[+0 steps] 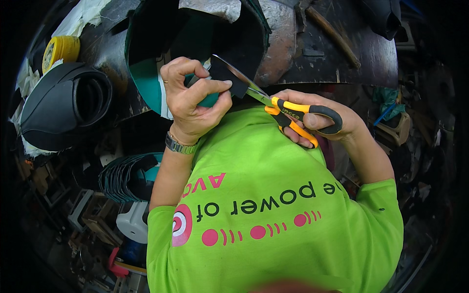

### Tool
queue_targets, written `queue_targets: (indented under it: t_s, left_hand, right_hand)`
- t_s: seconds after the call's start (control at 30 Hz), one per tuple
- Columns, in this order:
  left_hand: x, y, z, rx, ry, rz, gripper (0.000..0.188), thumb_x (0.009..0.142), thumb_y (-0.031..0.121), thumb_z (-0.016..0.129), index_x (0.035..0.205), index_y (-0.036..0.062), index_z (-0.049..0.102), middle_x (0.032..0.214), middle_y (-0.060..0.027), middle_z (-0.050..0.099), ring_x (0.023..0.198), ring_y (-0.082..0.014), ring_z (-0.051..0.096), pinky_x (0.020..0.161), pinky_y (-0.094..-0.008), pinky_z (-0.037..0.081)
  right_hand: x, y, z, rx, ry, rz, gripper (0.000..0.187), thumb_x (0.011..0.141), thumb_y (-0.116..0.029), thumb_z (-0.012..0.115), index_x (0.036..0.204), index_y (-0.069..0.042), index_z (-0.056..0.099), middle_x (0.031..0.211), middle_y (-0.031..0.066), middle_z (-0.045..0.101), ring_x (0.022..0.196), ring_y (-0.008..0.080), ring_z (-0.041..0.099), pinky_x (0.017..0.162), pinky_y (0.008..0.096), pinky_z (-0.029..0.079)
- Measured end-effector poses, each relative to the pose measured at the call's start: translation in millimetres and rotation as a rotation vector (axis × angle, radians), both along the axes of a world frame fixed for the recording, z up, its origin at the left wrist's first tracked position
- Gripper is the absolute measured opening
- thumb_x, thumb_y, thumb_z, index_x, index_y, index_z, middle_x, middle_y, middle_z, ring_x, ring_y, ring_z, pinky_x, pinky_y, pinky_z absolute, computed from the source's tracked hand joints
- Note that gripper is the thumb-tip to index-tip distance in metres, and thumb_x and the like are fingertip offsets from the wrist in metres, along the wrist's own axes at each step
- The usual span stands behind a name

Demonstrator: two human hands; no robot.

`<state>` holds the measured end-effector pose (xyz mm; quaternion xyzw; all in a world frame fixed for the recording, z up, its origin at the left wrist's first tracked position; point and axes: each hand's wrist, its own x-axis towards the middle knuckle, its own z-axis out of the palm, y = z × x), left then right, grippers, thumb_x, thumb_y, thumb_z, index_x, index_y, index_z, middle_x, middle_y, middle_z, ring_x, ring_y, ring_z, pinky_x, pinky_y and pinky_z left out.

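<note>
Both bare forearms rise from the lower edge. The left hand (191, 100), a metal band at its wrist, pinches with thumb and forefinger together. The right hand (320, 119) is curled shut, fingers (299, 136) folded.

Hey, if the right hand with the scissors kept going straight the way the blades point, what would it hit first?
Most likely the small black piece pinched in the left hand. The right hand aims the scissors up-left, and the open blades already straddle that piece. Beyond it lies dark green sheet material, though depth is unclear.
</note>
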<state>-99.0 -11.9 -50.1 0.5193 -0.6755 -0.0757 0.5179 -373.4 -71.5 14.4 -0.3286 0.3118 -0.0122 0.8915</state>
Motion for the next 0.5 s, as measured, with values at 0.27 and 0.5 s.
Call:
queue_targets:
  t_s: [0.27, 0.5]
  left_hand:
    - [-0.5, -1.0, 0.2, 0.006, -0.052, 0.005, 0.022, 0.055, 0.006, 0.079, 0.075, 0.0149, 0.076, 0.094, -0.0024, 0.053, 0.101, -0.0266, 0.052, 0.086, -0.0400, 0.044]
    - [-0.9, -0.8, 0.6, 0.009, -0.050, -0.005, 0.021, 0.054, 0.006, 0.077, 0.073, 0.0146, 0.075, 0.094, -0.0022, 0.053, 0.101, -0.0263, 0.052, 0.086, -0.0394, 0.044]
  right_hand:
    - [1.6, -2.5, 1.0, -0.180, 0.101, 0.058, 0.068, 0.087, -0.034, 0.081, 0.141, -0.004, 0.051, 0.076, 0.0022, 0.061, 0.058, 0.0059, 0.059, 0.052, 0.0187, 0.046]
    - [0.6, 0.1, -0.1, -0.136, 0.067, 0.020, 0.071, 0.085, -0.033, 0.083, 0.141, -0.003, 0.052, 0.079, -0.0011, 0.058, 0.059, 0.0045, 0.054, 0.053, 0.0181, 0.044]
